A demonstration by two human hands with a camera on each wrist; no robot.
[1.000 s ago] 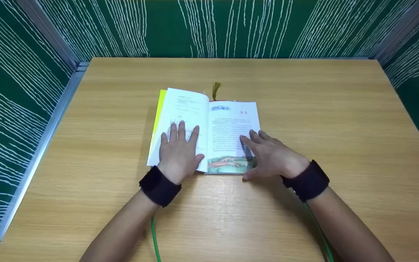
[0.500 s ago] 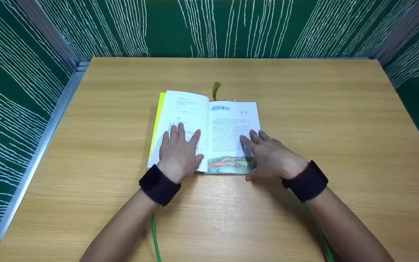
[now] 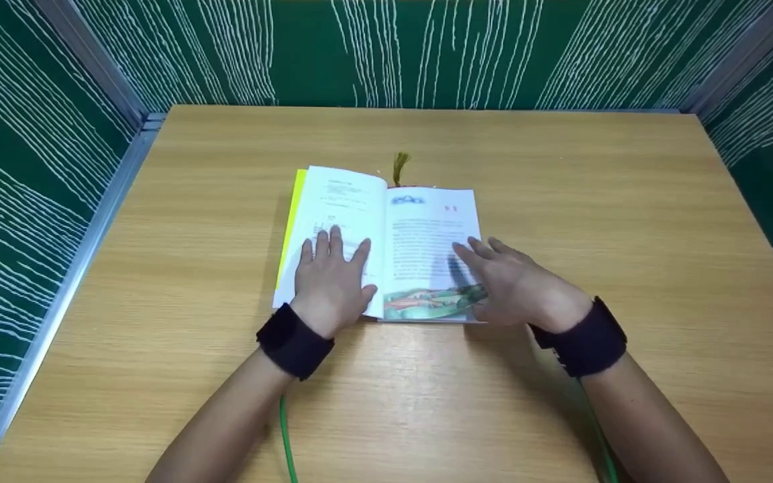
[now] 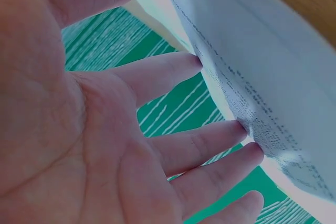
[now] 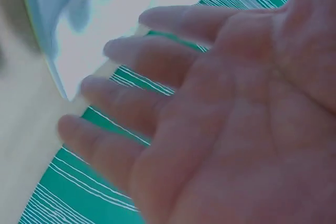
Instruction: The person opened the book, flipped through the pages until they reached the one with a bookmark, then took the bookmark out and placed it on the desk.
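A book lies open on the table, with a left page (image 3: 353,194) of small print and a right page (image 3: 427,235) that has a coloured picture along its bottom. My left hand (image 3: 331,285) rests on the left page, fingers spread. In the left wrist view, the fingertips of the left hand (image 4: 126,124) touch the printed paper (image 4: 283,66). Over the right page's lower outer edge is my right hand (image 3: 521,285), its fingers extended. The right wrist view shows the right hand (image 5: 210,108) with straight fingers beside the page (image 5: 100,30); contact is unclear.
A yellow cover edge (image 3: 292,215) shows beyond the left page. An olive tassel (image 3: 399,168) lies above the spine on the wooden table (image 3: 561,181). Green panels (image 3: 306,54) with white lines stand around the table. Green cables (image 3: 286,436) run by both forearms.
My right hand has shifted to the right, toward the page's outer edge, and its thumb is now hidden. The left hand stays on the left page, nearly unmoved.
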